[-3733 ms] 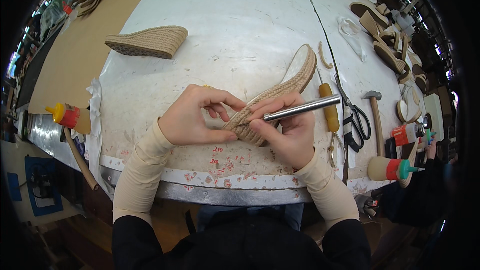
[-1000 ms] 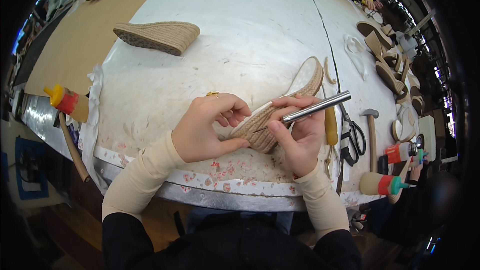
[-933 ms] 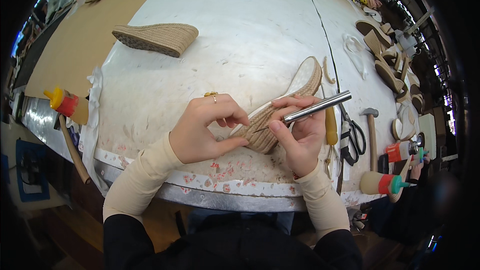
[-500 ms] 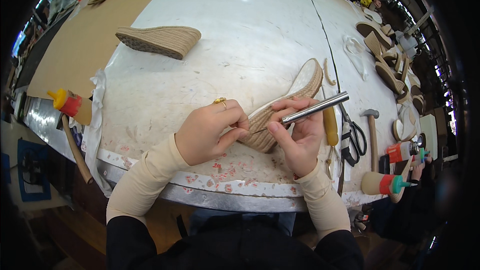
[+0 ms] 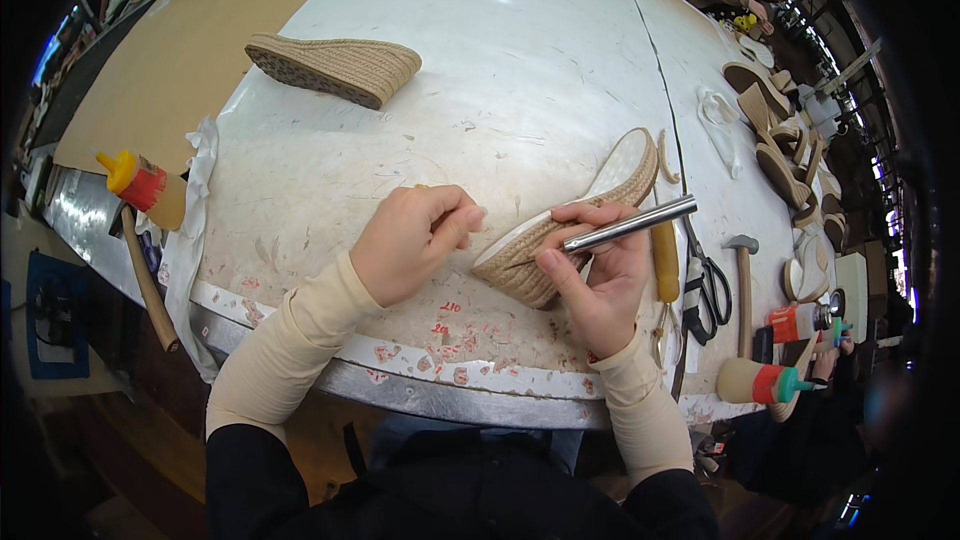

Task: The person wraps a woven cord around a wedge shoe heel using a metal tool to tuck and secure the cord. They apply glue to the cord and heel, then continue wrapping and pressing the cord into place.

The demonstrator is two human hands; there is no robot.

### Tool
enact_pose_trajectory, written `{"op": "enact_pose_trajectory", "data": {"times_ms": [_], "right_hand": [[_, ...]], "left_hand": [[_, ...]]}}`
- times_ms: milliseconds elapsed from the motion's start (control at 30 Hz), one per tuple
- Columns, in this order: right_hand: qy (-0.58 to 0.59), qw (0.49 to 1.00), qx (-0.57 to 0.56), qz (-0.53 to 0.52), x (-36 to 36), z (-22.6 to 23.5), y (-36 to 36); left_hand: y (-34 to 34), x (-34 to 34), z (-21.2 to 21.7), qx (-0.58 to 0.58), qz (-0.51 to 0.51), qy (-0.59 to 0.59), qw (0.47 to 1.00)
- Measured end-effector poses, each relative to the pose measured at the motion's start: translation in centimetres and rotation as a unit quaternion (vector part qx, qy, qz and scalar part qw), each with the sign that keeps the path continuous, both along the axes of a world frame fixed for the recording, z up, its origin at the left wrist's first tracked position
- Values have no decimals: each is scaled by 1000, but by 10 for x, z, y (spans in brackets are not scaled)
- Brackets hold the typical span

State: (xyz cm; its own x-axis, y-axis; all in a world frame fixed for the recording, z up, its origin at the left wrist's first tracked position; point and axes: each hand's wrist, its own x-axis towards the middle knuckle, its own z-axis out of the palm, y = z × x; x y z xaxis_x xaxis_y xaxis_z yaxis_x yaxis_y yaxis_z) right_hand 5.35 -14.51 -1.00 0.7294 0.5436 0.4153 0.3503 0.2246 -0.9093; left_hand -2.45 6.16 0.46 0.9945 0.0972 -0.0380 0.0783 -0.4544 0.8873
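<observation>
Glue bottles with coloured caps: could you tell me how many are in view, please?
3: one glue bottle at the table's left edge, a second at the lower right corner, a third just above it. More may hide in the right-hand clutter.

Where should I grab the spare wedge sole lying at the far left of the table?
Probably take the spare wedge sole across its thick heel end, at the right, coming down from above. It lies flat with its woven side wall exposed all round and bare white table about it, so the hands can close on both sides there.
</observation>
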Motion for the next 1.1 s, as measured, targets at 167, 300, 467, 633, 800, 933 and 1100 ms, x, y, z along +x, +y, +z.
{"op": "enact_pose_trajectory", "data": {"times_ms": [167, 300, 467, 633, 800, 933, 1100], "right_hand": [[9, 1000, 1, 1, -1, -1, 2], [23, 1000, 6, -7, -3, -2, 4], [26, 999, 1, -26, -6, -2, 7], [7, 999, -27, -45, -7, -1, 9], [30, 999, 9, -14, -1, 0, 3], [31, 999, 6, -12, -1, -1, 2], [26, 999, 11, -17, -1, -2, 2]], "left_hand": [[-11, -4, -1, -87, -68, -115, 987], [-11, -6, -2, -20, -97, -142, 985], [-15, -7, -5, -46, -71, -142, 986], [-16, -6, -7, -78, -56, -112, 989], [-16, -5, -7, -64, -52, -115, 990], [-17, -6, -5, -91, -48, -87, 991], [-18, -7, -3, -99, -42, -86, 990]]}}
